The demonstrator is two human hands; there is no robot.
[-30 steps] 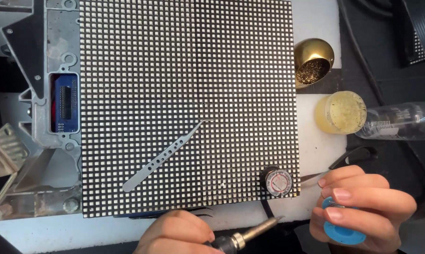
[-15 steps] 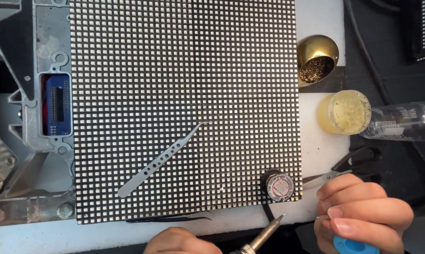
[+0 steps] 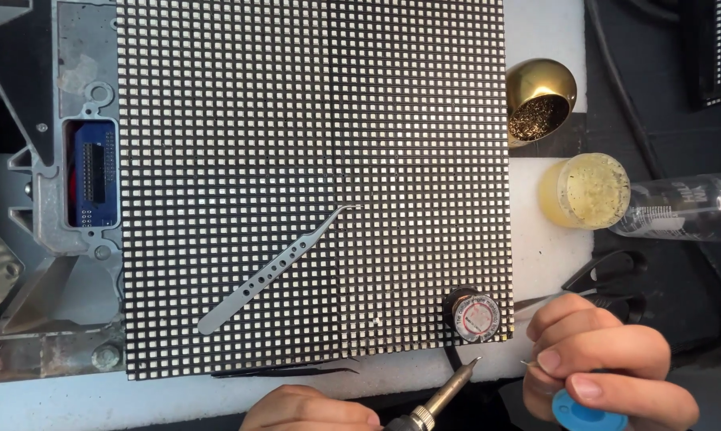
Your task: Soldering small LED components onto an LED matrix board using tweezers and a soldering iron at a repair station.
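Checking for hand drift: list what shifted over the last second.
Both hands slid lower in view: the left hand with the soldering iron, the right hand with the blue solder spool. The curved steel tweezers stayed put on the black LED grid panel.

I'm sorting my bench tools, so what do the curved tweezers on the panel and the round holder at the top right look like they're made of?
Tweezers: probably stainless steel, matte silver-grey, with a row of punched holes along the body. Round holder: seemingly polished brass or brass-plated metal, judging by its mirror-like gold shine; the tangled filling inside looks like brass wool.
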